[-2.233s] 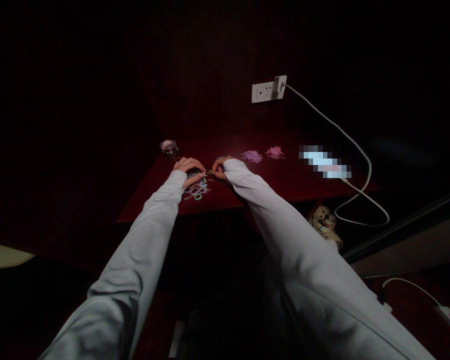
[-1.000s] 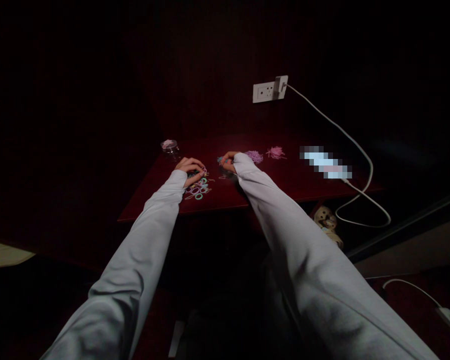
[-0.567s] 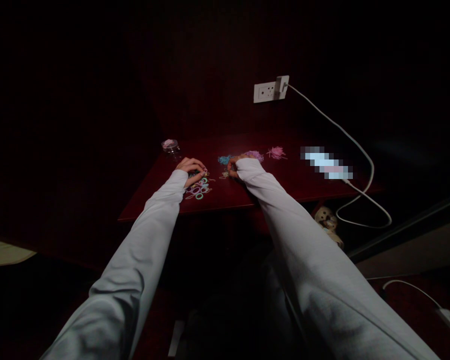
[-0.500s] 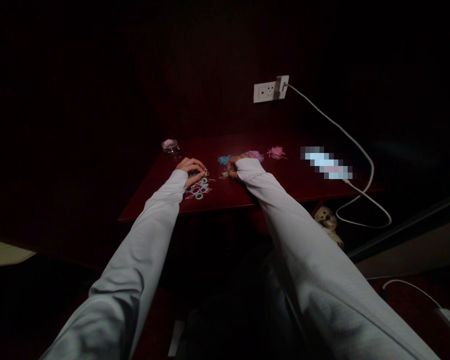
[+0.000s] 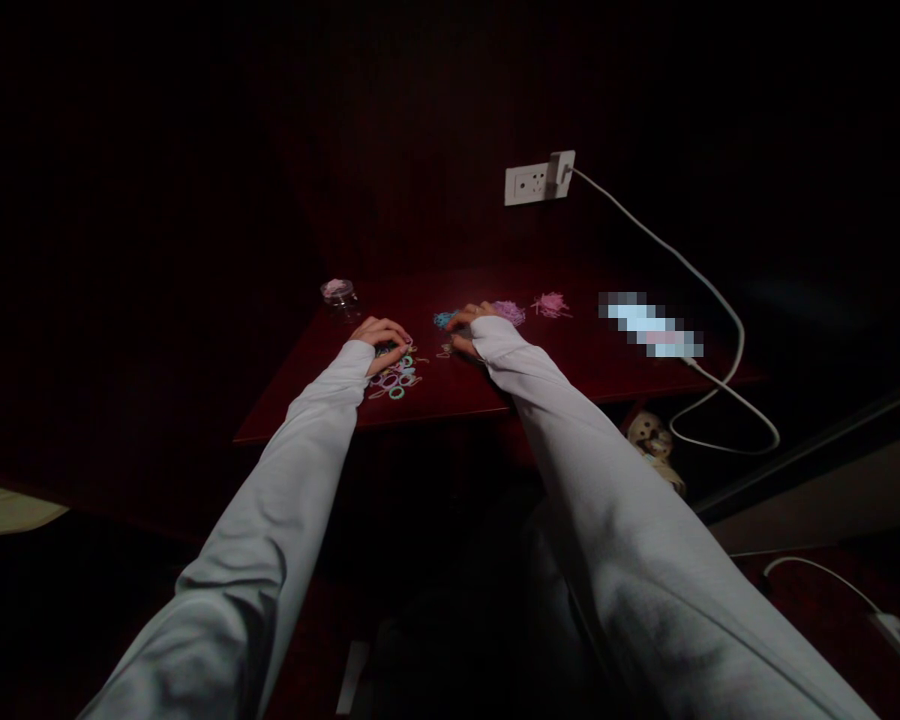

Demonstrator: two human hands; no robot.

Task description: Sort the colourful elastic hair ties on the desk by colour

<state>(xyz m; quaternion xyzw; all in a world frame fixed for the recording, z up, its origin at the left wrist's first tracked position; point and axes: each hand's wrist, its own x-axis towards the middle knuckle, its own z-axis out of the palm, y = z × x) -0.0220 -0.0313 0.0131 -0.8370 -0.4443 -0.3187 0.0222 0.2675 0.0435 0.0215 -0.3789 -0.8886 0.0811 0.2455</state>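
My left hand [image 5: 382,335] is closed, with thumb and fingertips pressed together over a pile of mixed small hair ties [image 5: 399,379]. Whatever lies between its fingertips is too small to make out. My right hand [image 5: 472,322] is open, its thumb apart from its fingers. It hovers between a blue pile of hair ties [image 5: 443,320] and a few pale hair ties [image 5: 445,351] close to the thumb. Behind the right wrist lies a purple pile of hair ties [image 5: 510,313], partly covered by the sleeve. Farther right is a pink pile of hair ties [image 5: 551,305].
A clear jar [image 5: 339,294] with something pink on top stands at the dark red table's [image 5: 292,400] back left. At right lies a blurred-out bright device [image 5: 649,325] on a white cable [image 5: 690,262] running to a wall socket [image 5: 526,185]. A doll-like figure [image 5: 651,440] sits below the table edge.
My right hand has gone from a closed pinch near the pale hair ties to spread fingers, reaching a little toward the blue pile. My left hand has stayed nearly still.
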